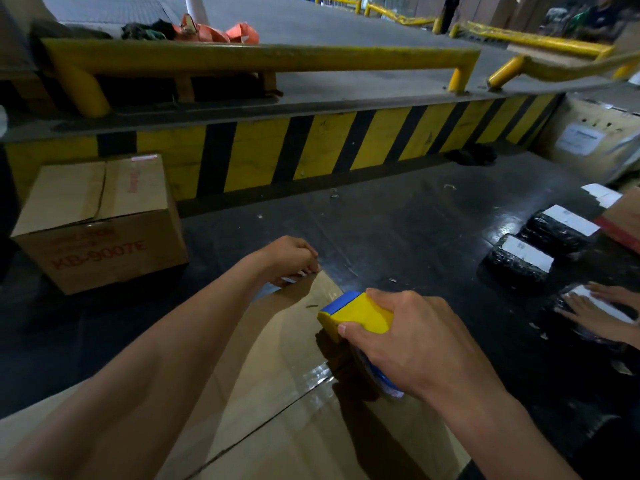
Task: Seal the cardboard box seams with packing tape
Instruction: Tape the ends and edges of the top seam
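A cardboard box (287, 358) lies in front of me with its top flaps closed. A shiny strip of clear tape (311, 379) runs along part of the seam. My right hand (408, 337) grips a yellow and blue tape dispenser (356, 313) that rests on the box top near its right edge. My left hand (287, 258) presses on the far corner of the box, its fingers curled over the edge and pinching what looks like a tape end.
A second cardboard box (100, 223) marked KB-9007E stands at the left. Black wrapped parcels (540, 244) with white labels lie at the right, where another person's hands (595, 306) rest on one. A yellow and black striped ledge (311, 150) and a yellow rail (263, 57) are beyond.
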{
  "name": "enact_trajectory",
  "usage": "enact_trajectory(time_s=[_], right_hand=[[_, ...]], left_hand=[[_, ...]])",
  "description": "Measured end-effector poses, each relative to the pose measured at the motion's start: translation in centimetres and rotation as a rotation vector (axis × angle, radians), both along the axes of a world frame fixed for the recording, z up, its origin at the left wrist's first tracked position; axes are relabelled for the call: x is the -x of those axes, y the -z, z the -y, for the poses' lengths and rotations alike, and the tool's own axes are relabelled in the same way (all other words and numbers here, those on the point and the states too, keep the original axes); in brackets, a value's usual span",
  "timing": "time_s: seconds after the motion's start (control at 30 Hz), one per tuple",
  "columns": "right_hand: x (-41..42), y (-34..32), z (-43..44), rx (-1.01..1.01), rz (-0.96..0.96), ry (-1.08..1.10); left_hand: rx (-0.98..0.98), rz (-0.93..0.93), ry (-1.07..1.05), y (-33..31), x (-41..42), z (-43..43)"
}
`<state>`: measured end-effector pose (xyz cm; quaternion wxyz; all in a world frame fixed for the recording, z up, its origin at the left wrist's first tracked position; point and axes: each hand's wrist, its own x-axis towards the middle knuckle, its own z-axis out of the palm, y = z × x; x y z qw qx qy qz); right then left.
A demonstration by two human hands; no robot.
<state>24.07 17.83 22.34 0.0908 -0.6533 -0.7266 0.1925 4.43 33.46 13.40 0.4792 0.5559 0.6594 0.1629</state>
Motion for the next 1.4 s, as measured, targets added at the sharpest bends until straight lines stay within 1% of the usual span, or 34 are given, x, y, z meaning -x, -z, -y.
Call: enact_trajectory(time_s=[0.07, 0.13, 0.23, 0.27, 0.4, 0.47, 0.6, 0.67, 0.8, 0.9, 1.0, 1.07, 1.13, 1.2, 1.3, 1.4], right_hand=[[0.0, 0.1, -0.1, -0.013, 0.000, -0.001], [0.1, 0.2, -0.1, -0.017, 0.006, -0.009], [0.0, 0.5, -0.3, -0.015, 0.015, -0.013], [0.0, 0.7, -0.4, -0.008, 0.015, -0.010], [-0.1, 0.9, -0.5, -0.003, 0.006, -0.005], [0.0, 0.9, -0.5, -0.006, 0.006, 0.002], [-0.2, 1.2, -0.7, -0.009, 0.015, 0.015], [-0.2, 1.1, -0.7, 0.003, 0.040, -0.003], [-0.7, 0.2, -0.5, 0.084, 0.110, -0.094], [-1.5, -0.6, -0.2, 0.120, 0.138, -0.091], [-2.5, -0.6, 1.0, 0.102, 0.191, -0.069], [-3.4, 0.0, 2.0, 0.073, 0.197, -0.049], [-4.0, 0.4, 2.6, 0.045, 0.184, -0.038], [-4.1, 0.2, 2.8, 0.046, 0.126, -0.009], [-3.9, 0.0, 3.4, 0.073, 0.074, 0.016], [-3.0, 0.0, 4.5, 0.103, 0.029, -0.006]], left_hand=[[0.004, -0.100, 0.047, 0.2, 0.2, 0.3], [-0.068, -0.160, 0.041, 0.9, 0.6, 0.7], [-0.342, -0.147, -0.074, 1.3, 0.8, 1.6], [-0.399, -0.129, -0.082, 1.2, 0.6, 1.9], [-0.435, -0.172, 0.048, 1.5, -0.2, 3.5], [-0.447, -0.174, 0.037, 1.8, -0.3, 3.8], [-0.509, -0.244, 0.035, 2.0, -1.1, 4.3], [-0.506, -0.248, 0.057, 2.6, -1.6, 4.9], [-0.524, -0.344, 0.074, 2.8, -1.4, 5.4], [-0.525, -0.349, 0.128, 2.6, -1.9, 5.6], [-0.452, -0.408, 0.213, 5.3, -2.5, 6.8], [-0.434, -0.460, 0.198, 7.3, -1.8, 7.5], [-0.424, -0.421, 0.161, 8.1, -1.0, 7.5], [-0.382, -0.359, 0.134, 7.7, -0.6, 7.6], [-0.304, -0.324, 0.169, 7.1, -0.7, 8.7], [-0.297, -0.290, 0.215, 6.5, -0.4, 10.0]])
